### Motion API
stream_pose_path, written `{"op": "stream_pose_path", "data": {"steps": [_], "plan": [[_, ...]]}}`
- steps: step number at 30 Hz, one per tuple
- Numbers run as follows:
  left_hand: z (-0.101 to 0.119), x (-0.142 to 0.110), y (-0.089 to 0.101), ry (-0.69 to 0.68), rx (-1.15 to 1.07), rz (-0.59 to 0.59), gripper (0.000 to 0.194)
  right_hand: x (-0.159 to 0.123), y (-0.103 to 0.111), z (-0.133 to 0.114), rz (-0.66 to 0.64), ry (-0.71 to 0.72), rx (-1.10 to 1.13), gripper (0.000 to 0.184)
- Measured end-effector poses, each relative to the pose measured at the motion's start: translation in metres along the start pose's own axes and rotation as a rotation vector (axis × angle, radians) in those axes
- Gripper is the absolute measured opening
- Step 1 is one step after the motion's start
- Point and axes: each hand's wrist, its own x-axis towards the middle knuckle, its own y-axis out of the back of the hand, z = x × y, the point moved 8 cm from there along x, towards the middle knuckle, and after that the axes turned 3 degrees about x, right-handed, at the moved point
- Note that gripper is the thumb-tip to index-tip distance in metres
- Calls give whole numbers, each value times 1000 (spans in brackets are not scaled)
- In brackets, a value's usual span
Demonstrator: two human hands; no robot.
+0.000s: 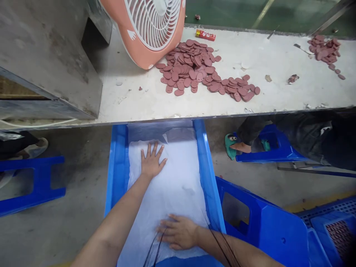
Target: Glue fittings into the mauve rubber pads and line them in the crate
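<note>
A white sheet of thin cloth or paper [178,178] lies spread inside a blue plastic tray [209,163] below the worktable's front edge. My left hand [151,161] rests flat on its far left part, fingers spread. Nearer to me, my right hand [178,231] lies across the sheet's lower part, fingers pointing left and a little blurred. Neither hand grips anything. At the sheet's far edge a small corner of it is folded up. Whatever lies beneath the sheet is hidden.
On the white worktable [133,100] are a heap of reddish oval pieces [191,66], a smaller heap [324,50], an orange fan [147,29] and a red lighter [205,35]. A blue stool [272,222] stands close at right; a person's foot [240,147] shows beyond.
</note>
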Motion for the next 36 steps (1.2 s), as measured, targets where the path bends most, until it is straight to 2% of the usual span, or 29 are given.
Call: {"op": "stream_pose_path", "data": {"steps": [3,6,10,12,13,16,19,22,24,27,29,33,36], "plan": [[1,-2,-1,-2,7,-2,68,47,5,10,77,-23,-42,48],[1,-3,-1,-6,14,-1,68,79,-20,-3,52,104,-66,49],[0,-5,-4,-14,22,2,68,75,-70,-45,-33,363,-71,33],[0,-3,-4,-15,19,7,68,68,-77,-59,-33,402,-71,26],[0,-2,-2,-14,15,9,68,66,-74,-62,-14,377,-73,26],[3,0,7,-21,-4,7,70,61,-40,-48,109,140,-83,42],[9,-14,24,3,-14,32,74,38,3,-6,289,-304,-116,58],[8,-59,30,124,0,80,69,-10,26,41,474,-766,-161,65],[3,-98,19,230,11,79,66,-40,26,63,556,-961,-183,66],[-6,-144,-7,353,29,68,65,-67,13,80,604,-1069,-204,63],[-11,-156,-20,390,38,77,63,-80,7,82,645,-1125,-229,61],[-16,-156,-23,402,43,98,61,-89,13,76,750,-1201,-283,61],[-17,-148,-11,409,46,126,63,-70,45,81,783,-1128,-311,61]]}}
